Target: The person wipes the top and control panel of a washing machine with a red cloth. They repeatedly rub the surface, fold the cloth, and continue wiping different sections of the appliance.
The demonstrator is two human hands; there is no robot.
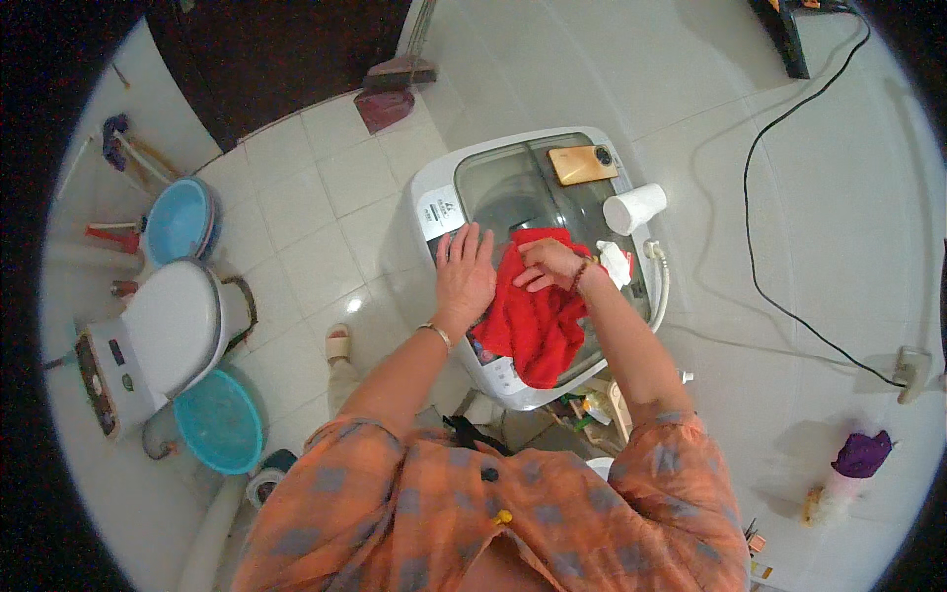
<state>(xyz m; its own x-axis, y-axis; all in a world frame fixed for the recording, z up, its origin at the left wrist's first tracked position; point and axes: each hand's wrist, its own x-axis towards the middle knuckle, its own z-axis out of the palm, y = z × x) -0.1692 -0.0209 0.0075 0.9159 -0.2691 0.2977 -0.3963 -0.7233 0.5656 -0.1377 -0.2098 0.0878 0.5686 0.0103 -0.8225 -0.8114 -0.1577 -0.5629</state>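
A crumpled red cloth (544, 325) lies on the lid of a washing machine (481, 166), partly over its control panel. My right hand (549, 265) rests on the upper part of the cloth, its fingers bent and spread; whether it grips the fabric I cannot tell. Flat on the machine's left edge is my left hand (466, 277), fingers apart, beside the cloth. A gold smartphone (583, 164) lies at the lid's far right. Below it are a white paper roll (635, 209) on its side and a crumpled white tissue (614, 263) near my right wrist.
A white hose (661, 288) runs down the machine's right side. To the left stand a toilet (174, 325), a blue basin (177, 222) and a turquoise basin (220, 422). A dustpan (385, 109) is by the dark door. A black cable (751, 222) hangs along the right wall.
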